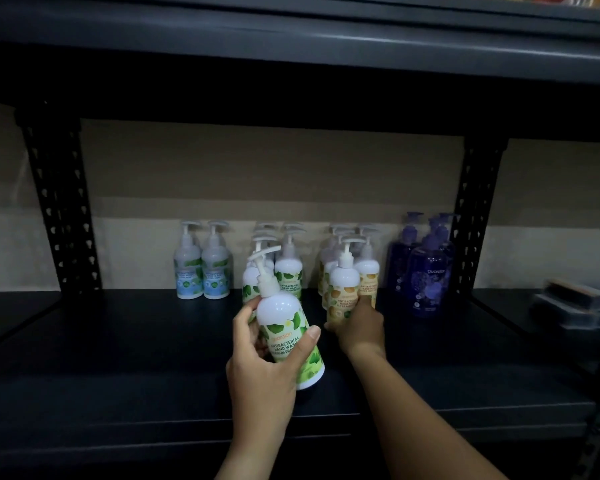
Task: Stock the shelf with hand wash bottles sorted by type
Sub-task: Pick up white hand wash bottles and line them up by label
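A blurred stack of flat boxes point(575, 306) sits far right.

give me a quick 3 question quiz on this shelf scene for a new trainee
1. True or false: the left hand grips a tilted green-leaf bottle.
2. Which group stands furthest right on the shelf? A) blue-label bottles B) purple bottles C) orange-label bottles
3. Fill in: the right hand is on the front bottle of the ____-label group.

Key
1. True.
2. B, the purple bottles; the blue-label bottles stand furthest left.
3. Orange: it is at the base of the front orange-label bottle.
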